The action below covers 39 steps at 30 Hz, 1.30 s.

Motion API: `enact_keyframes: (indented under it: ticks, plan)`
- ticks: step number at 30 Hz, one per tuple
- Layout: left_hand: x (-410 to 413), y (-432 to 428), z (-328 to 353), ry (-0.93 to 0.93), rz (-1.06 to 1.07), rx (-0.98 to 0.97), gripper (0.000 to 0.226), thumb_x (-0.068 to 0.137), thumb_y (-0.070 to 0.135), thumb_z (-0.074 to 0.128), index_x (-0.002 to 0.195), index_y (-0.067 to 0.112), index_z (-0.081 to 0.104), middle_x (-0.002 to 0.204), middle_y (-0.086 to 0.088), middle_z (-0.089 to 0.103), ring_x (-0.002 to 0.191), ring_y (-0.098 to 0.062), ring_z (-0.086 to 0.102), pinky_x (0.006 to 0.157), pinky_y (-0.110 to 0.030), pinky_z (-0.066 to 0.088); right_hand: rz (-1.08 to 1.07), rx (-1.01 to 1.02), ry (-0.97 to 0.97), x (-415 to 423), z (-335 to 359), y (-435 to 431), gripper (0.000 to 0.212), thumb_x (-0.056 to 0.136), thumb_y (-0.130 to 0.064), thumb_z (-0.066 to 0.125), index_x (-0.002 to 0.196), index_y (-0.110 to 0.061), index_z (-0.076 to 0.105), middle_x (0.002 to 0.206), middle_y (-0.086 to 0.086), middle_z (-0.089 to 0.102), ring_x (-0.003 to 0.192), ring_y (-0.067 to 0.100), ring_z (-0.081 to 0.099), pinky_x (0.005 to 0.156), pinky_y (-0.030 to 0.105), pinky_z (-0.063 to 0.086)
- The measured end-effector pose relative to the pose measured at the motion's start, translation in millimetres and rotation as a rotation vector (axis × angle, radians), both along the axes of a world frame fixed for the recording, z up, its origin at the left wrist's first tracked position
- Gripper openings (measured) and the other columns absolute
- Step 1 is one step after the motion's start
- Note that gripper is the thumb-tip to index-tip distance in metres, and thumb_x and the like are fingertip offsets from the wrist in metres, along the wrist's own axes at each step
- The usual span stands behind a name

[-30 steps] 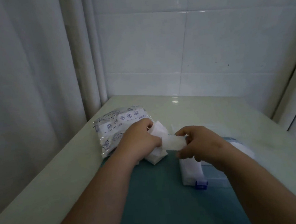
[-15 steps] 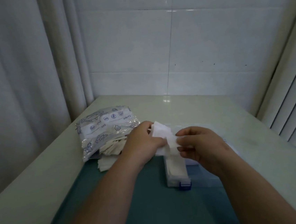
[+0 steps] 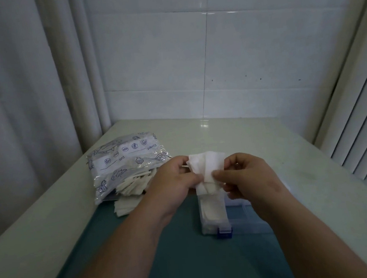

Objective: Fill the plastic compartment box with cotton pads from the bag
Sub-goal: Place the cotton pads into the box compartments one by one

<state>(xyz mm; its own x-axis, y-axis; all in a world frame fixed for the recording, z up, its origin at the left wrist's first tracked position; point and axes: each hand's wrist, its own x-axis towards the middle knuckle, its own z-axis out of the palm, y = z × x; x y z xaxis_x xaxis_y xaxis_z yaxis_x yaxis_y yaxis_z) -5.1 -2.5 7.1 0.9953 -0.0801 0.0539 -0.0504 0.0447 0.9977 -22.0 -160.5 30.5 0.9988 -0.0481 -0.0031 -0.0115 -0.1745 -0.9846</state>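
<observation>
My left hand [image 3: 173, 182] and my right hand [image 3: 246, 177] both pinch a small stack of white cotton pads [image 3: 205, 168], held up above the far end of the clear plastic compartment box [image 3: 244, 222]. The box lies on a teal mat [image 3: 190, 261]; its left compartment [image 3: 213, 214] holds white pads, and a blue latch [image 3: 225, 233] sits at its near edge. The printed plastic bag [image 3: 126, 162] lies to the left, with several pads [image 3: 133, 188] spilling from its open end onto the mat. My right forearm hides much of the box.
The pale table [image 3: 268, 144] stands in a corner: a curtain [image 3: 17, 98] to the left, a white tiled wall [image 3: 193, 59] behind, slatted blinds [image 3: 361, 133] to the right.
Both hands have lifted the pads a little and turned them upright over the box. The camera view shifted, so the bag and its spilled pads show more fully on the left.
</observation>
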Motion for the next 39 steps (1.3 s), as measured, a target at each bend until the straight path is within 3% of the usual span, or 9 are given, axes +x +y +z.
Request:
enact_keyframes:
  ticks: [3, 7, 15, 18, 23, 26, 30, 35, 39]
  plan:
    - [1.2, 1.2, -2.9, -0.008, -0.014, 0.002, 0.038, 0.070, 0.004, 0.069, 0.107, 0.006, 0.063, 0.099, -0.017, 0.073, 0.097, -0.039, 0.069, 0.088, -0.052, 0.055, -0.016, -0.107, 0.001, -0.1, 2.6, -2.2, 0.021, 0.077, -0.014, 0.078, 0.092, -0.010, 0.063, 0.071, 0.000, 0.065, 0.058, 0.013, 0.054, 0.051, 0.026, 0.046]
    - [2.9, 3.7, -4.9, -0.022, 0.006, -0.016, 0.029, 0.084, -0.006, 0.067, 0.108, 0.009, 0.063, 0.101, -0.021, 0.071, 0.094, -0.038, 0.069, 0.086, -0.051, 0.056, -0.013, -0.150, -0.024, 0.0, 3.6, -4.5, 0.015, 0.081, -0.016, 0.074, 0.093, -0.013, 0.065, 0.081, 0.004, 0.069, 0.067, 0.016, 0.060, 0.056, 0.026, 0.049]
    - [1.8, 4.9, -5.0, -0.040, 0.042, -0.026, 0.033, 0.086, -0.010, 0.062, 0.111, 0.012, 0.063, 0.094, -0.017, 0.073, 0.077, -0.024, 0.071, 0.060, -0.026, 0.055, -0.018, -0.039, -0.058, -0.7, 2.9, -3.5, 0.010, 0.081, -0.009, 0.075, 0.081, -0.003, 0.067, 0.068, 0.009, 0.069, 0.061, 0.019, 0.067, 0.059, 0.027, 0.059]
    - [1.4, 2.3, -3.8, -0.033, 0.025, -0.039, 0.033, 0.082, -0.010, 0.065, 0.107, 0.013, 0.064, 0.094, -0.018, 0.072, 0.081, -0.028, 0.071, 0.065, -0.031, 0.057, -0.034, -0.085, -0.066, -0.4, 1.5, -1.1, 0.007, 0.082, -0.010, 0.074, 0.081, -0.006, 0.068, 0.069, 0.009, 0.070, 0.060, 0.018, 0.067, 0.060, 0.028, 0.060]
    - [1.7, -0.4, -0.1, 0.016, 0.010, -0.141, 0.030, 0.082, -0.009, 0.049, 0.100, 0.006, 0.067, 0.092, -0.019, 0.069, 0.080, -0.030, 0.068, 0.070, -0.040, 0.058, -0.089, -0.151, -0.102, 1.2, -1.4, 0.6, 0.013, 0.079, -0.010, 0.076, 0.084, -0.013, 0.064, 0.066, 0.002, 0.068, 0.057, 0.012, 0.065, 0.056, 0.023, 0.058]
    - [1.6, -1.8, -1.0, 0.002, 0.025, -0.118, 0.018, 0.090, 0.000, 0.058, 0.103, 0.008, 0.066, 0.098, -0.020, 0.069, 0.083, -0.029, 0.069, 0.071, -0.041, 0.058, -0.078, -0.149, -0.110, 0.7, -1.5, 0.9, 0.012, 0.079, -0.011, 0.076, 0.083, -0.014, 0.065, 0.066, 0.001, 0.068, 0.058, 0.012, 0.065, 0.055, 0.023, 0.057]
    - [0.9, -2.7, -0.9, 0.006, 0.052, -0.112, 0.017, 0.091, -0.003, 0.057, 0.102, 0.007, 0.065, 0.100, -0.021, 0.070, 0.086, -0.029, 0.069, 0.075, -0.045, 0.059, -0.078, -0.116, -0.168, -1.0, 0.3, 0.4, 0.003, 0.085, -0.015, 0.070, 0.082, -0.015, 0.071, 0.071, 0.000, 0.070, 0.060, 0.011, 0.064, 0.056, 0.023, 0.055]
    - [1.6, -1.3, -1.1, -0.024, 0.101, -0.069, 0.018, 0.089, 0.000, 0.062, 0.095, 0.016, 0.067, 0.093, -0.014, 0.073, 0.085, -0.030, 0.070, 0.077, -0.049, 0.059, -0.058, -0.081, -0.185, -0.1, 4.3, -5.1, 0.005, 0.086, -0.010, 0.068, 0.082, -0.011, 0.071, 0.069, 0.003, 0.069, 0.056, 0.011, 0.062, 0.057, 0.024, 0.055]
    - [-0.6, -1.0, -0.1, -0.054, 0.086, -0.007, 0.017, 0.086, 0.004, 0.067, 0.096, 0.017, 0.068, 0.084, -0.009, 0.074, 0.077, -0.025, 0.070, 0.074, -0.043, 0.059, -0.018, -0.188, -0.143, 2.0, 0.4, -2.2, 0.006, 0.082, -0.013, 0.072, 0.077, -0.016, 0.072, 0.070, 0.000, 0.069, 0.060, 0.012, 0.063, 0.057, 0.021, 0.055]
